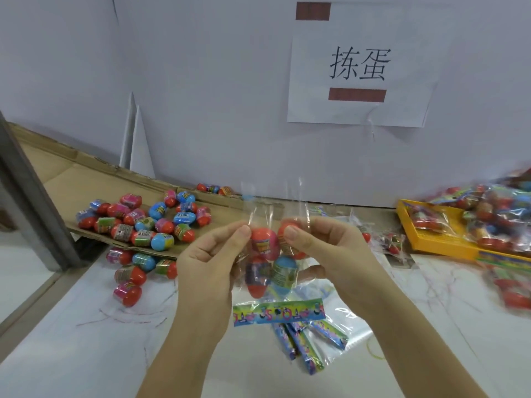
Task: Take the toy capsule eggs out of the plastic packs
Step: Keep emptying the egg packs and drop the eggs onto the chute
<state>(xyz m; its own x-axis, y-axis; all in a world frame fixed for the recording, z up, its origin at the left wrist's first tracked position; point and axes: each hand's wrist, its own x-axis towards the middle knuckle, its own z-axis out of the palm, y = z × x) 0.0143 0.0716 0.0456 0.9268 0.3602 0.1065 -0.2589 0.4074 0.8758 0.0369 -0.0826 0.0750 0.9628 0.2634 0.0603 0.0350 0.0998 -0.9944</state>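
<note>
A clear plastic pack (pixel 271 214) hangs between my hands above the white table, its open top edge standing upward. Inside it sit several capsule eggs (pixel 265 254), red ones and a blue one with printed bands. My left hand (pixel 209 259) pinches the pack's left side between thumb and fingers. My right hand (pixel 321 251) pinches its right side, thumb pressed on a red egg through the film. Loose unpacked eggs (pixel 143 222) lie in a heap at the left.
The loose eggs lie on a flattened cardboard sheet (pixel 86 179) and spill onto the table. Torn colourful header cards (pixel 278 311) and empty film lie below my hands. A yellow tray (pixel 425 239) heaped with full packs stands at the right. A white wall with a paper sign rises behind.
</note>
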